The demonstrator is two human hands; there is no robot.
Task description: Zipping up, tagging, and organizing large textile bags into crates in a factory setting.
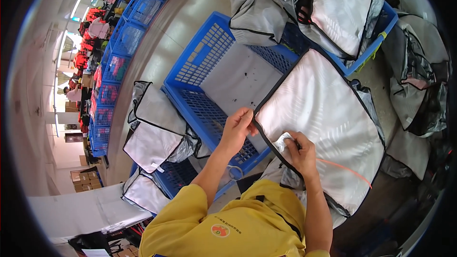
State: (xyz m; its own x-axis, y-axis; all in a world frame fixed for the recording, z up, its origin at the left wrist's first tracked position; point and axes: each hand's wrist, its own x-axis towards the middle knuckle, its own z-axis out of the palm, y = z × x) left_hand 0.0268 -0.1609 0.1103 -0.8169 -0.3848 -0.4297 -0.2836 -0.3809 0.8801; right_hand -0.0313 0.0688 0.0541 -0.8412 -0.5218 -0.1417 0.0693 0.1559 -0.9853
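Note:
A white padded fabric piece with black edging lies across my lap and slopes up to the right. My left hand pinches its black-bound edge near the left corner. My right hand is closed over the cloth, its fingers on a small crumpled white tag by the edge. Something dark shows between those fingers, too small to name. A thin orange cord runs from beside my right hand across the fabric to its right edge.
A blue plastic crate with a pale liner stands ahead. Similar fabric pieces lie at left, on another blue crate, and heaped at right. A row of blue crates stands at far left, near hanging garments.

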